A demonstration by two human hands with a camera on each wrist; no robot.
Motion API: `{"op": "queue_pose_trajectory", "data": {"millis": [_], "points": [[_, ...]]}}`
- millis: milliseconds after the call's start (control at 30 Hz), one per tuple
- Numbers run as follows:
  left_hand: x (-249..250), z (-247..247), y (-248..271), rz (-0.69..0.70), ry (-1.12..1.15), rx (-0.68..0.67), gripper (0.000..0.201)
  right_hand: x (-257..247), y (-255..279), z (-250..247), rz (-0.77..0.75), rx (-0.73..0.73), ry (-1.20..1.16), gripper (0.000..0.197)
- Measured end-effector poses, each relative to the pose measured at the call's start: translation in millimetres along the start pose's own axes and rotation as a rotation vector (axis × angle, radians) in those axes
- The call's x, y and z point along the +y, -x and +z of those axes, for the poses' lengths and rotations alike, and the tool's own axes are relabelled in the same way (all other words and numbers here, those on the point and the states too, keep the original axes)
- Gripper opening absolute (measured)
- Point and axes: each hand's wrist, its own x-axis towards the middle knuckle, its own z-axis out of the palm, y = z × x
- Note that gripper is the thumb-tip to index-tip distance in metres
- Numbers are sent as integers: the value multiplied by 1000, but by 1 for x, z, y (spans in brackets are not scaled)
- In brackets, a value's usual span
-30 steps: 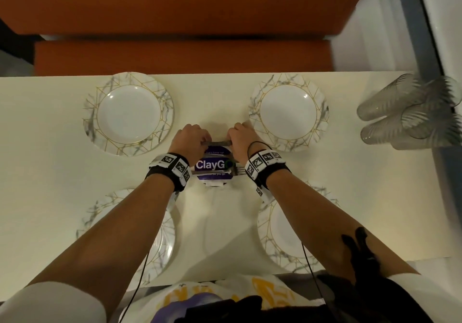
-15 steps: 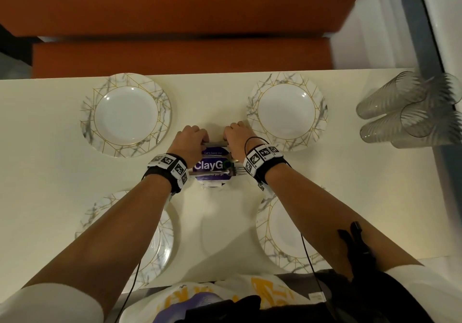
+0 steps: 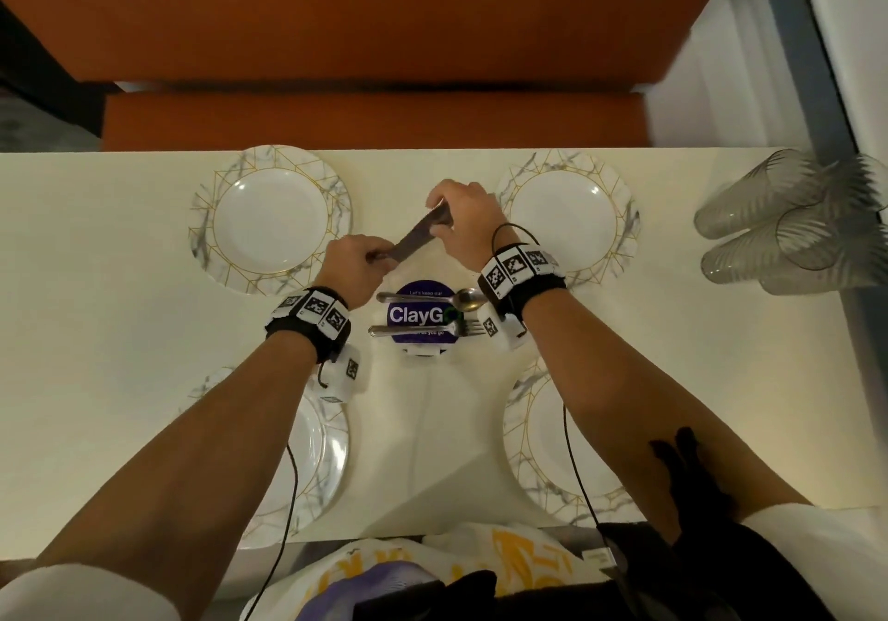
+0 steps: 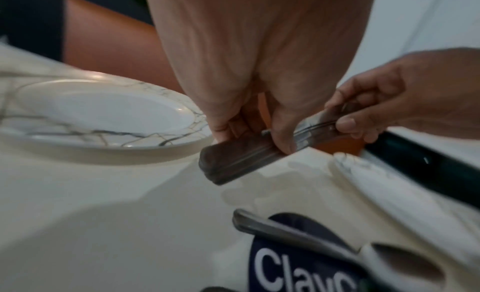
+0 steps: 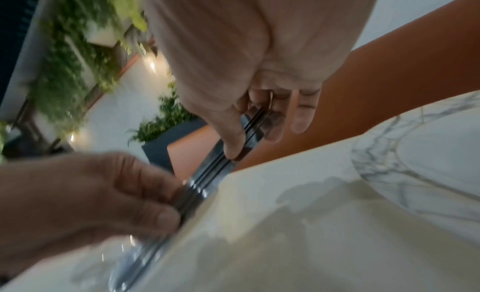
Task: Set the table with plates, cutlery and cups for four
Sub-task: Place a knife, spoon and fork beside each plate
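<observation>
Four plates (image 3: 271,218) already sit on the desk (image 3: 96,332), but I've both hands, left (image 3: 355,265) & right (image 3: 463,217), pinching a cutlery bundle (image 3: 418,238) above the middle w/ spoon (image 3: 432,297) & fork (image 3: 423,330) loose below, cups (image 3: 793,226) lying unplaced far right.

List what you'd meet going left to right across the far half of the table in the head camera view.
Far left plate → left hand → bundle of cutlery → right hand → far right plate → clear cups lying on their sides.
</observation>
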Motion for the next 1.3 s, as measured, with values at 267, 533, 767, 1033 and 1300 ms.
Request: {"op": "queue_pose_trajectory", "data": {"millis": [267, 533, 767, 1033, 1300], "points": [[-9, -15, 61, -209, 537, 18, 7, -42, 23, 14, 260, 226, -457, 40], [-38, -8, 131, -319, 803, 8, 10, -93, 93, 82, 246, -32, -444, 20], [-79, -3, 190, -399, 864, -1, 11, -105, 153, 121, 378, 28, -606, 19], [-121, -9, 233, -415, 855, -1, 16, -104, 214, 167, 578, -38, -464, 10], [-138, -19, 249, -404, 855, 13, 15, -110, 212, 189, 642, -176, -266, 25]]}}
